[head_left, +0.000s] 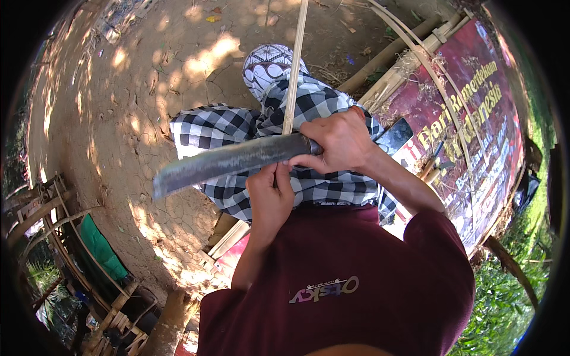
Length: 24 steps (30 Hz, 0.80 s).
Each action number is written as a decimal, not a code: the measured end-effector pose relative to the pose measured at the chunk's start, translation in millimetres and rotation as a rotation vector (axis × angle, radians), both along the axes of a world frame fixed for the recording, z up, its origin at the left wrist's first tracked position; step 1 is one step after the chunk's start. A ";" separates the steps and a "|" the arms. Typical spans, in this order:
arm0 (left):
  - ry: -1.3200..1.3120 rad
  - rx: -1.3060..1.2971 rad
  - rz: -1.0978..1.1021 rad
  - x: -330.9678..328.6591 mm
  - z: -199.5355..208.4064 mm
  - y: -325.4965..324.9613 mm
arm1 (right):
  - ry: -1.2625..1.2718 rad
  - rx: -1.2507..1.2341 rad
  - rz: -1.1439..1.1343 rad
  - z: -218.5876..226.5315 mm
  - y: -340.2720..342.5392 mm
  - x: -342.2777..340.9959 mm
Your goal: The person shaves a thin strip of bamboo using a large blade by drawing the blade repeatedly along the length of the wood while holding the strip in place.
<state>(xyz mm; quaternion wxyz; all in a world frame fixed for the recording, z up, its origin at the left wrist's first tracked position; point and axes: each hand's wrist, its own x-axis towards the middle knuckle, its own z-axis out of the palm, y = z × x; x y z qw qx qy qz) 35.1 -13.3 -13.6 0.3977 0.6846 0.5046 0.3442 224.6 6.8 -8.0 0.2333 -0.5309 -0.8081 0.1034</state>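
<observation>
My right hand (341, 139) is closed round the handle of a machete, with the thumb along the near side at the blade's base. The broad dark blade (231, 159) points left across my lap. A long pale bamboo strip (294, 71) runs away from me over my knee and passes under the blade. Just on the near side of the blade, my left hand (270, 187) is closed in a pinch at the strip's near end; the blade and fingers mostly hide that end.
Checked cloth (228, 127) covers my legs. A printed red banner (469, 118) lies at the right, with a dark flat rectangular object (396, 136), long bamboo strips (442, 86) and shavings on it. Cracked earth (142, 118) spreads left. Bamboo framing (113, 308) and green cloth (101, 246) stand lower left.
</observation>
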 end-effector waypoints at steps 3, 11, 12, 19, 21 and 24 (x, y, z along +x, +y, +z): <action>0.024 -0.111 -0.003 -3.0 7.4 -3.9 | 0.037 0.063 -0.062 -7.3 9.0 14.9; -0.038 -0.161 0.024 -2.4 7.3 -9.4 | 0.041 0.003 -0.077 2.8 8.5 17.8; -0.042 -0.206 0.043 -3.2 11.1 -8.8 | 0.055 -0.005 -0.132 0.2 13.5 23.2; -0.075 -0.031 0.012 1.2 7.4 -6.3 | -0.014 -0.024 0.036 11.1 -1.5 3.7; -0.030 -0.017 -0.034 -0.8 6.9 0.4 | 0.019 0.028 0.037 0.7 3.5 5.7; 0.023 -0.141 -0.029 -5.4 12.5 6.3 | 0.070 0.065 -0.008 1.8 6.0 -3.1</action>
